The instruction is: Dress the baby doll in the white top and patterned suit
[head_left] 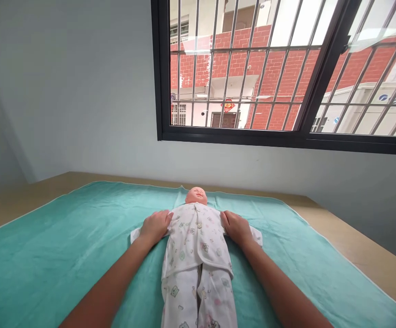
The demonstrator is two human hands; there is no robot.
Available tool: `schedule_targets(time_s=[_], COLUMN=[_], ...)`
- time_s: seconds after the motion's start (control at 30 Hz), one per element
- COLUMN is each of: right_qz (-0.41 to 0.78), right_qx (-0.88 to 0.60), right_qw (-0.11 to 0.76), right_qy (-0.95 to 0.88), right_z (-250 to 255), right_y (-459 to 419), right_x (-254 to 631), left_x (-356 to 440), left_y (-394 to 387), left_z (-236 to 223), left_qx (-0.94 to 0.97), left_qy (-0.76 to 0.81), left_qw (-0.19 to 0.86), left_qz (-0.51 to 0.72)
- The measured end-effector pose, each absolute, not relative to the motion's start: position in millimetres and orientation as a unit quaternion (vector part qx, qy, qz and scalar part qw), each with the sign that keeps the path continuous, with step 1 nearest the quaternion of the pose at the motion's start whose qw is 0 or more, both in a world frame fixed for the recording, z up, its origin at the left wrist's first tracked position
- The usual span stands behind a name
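A baby doll lies on its back with its head away from me. It wears a white printed baby shirt with the front closed, and matching trousers. My left hand is closed over the sleeve on the left, near the doll's shoulder, and the sleeve's cuff shows beyond it. On the other side my right hand grips the right-hand sleeve in the same way. The undersides of my fingers are hidden. Both of the doll's arms are spread sideways, and its feet are out of view.
A green cloth lies under the doll and covers most of the wooden table. Behind the table's far edge rises a pale wall. A dark-framed window with metal bars is set in it.
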State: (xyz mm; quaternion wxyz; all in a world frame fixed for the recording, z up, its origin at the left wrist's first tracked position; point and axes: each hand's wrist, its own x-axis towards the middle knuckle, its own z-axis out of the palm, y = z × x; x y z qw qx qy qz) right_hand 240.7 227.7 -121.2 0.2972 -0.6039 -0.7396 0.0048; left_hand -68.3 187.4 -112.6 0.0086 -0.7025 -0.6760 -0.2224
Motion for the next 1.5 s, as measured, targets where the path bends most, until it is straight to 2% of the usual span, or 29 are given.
schedule_targets(time_s=[0.3,0.5,0.67,0.77,0.9,1.07,1.17,1.4,1.5], right_qz=[0.123,0.069,0.003,0.006,0.003,-0.007,-0.014,0.005,0.007], right_qx=[-0.516,-0.545,-0.659,-0.701,-0.715,-0.717,-0.734,-0.771,-0.776], right_qw=[0.297,0.265,0.218,0.195,0.231,0.307,0.318,0.174,0.16], right_qy=[-0.794,-0.792,-0.72,-0.686,-0.66,-0.626,-0.601,-0.612,-0.61], right_z=[-132.3,-135.3,-134.8,-134.0,-134.4,-134.5,-133.1,-130.2,-127.2], right_y=[214.9,222.7,229.2,230.0,231.4,235.8,236.1,228.4,225.8], right_x=[303.6,314.6,332.8,339.6,349.2,375.8,386.6,373.4,366.8], left_x=[-158.5,-165.1,-164.7,-169.4,-179.2,-190.6,-197.4,-198.5,-190.4], left_y=[155.3,155.9,153.7,153.5,154.1,154.1,155.4,158.4,154.4], left_z=[-137.2,-135.1,-129.2,-127.6,-125.9,-120.9,-119.0,-125.4,-125.8], left_qx=[-0.705,-0.647,-0.612,-0.596,-0.57,-0.561,-0.553,-0.553,-0.574], left_qy=[-0.68,-0.743,-0.773,-0.784,-0.802,-0.81,-0.815,-0.821,-0.807], left_qw=[0.007,-0.009,-0.056,-0.04,-0.001,0.001,0.003,-0.024,-0.033], left_qz=[-0.2,-0.17,-0.155,-0.17,-0.177,-0.17,-0.173,-0.139,-0.139])
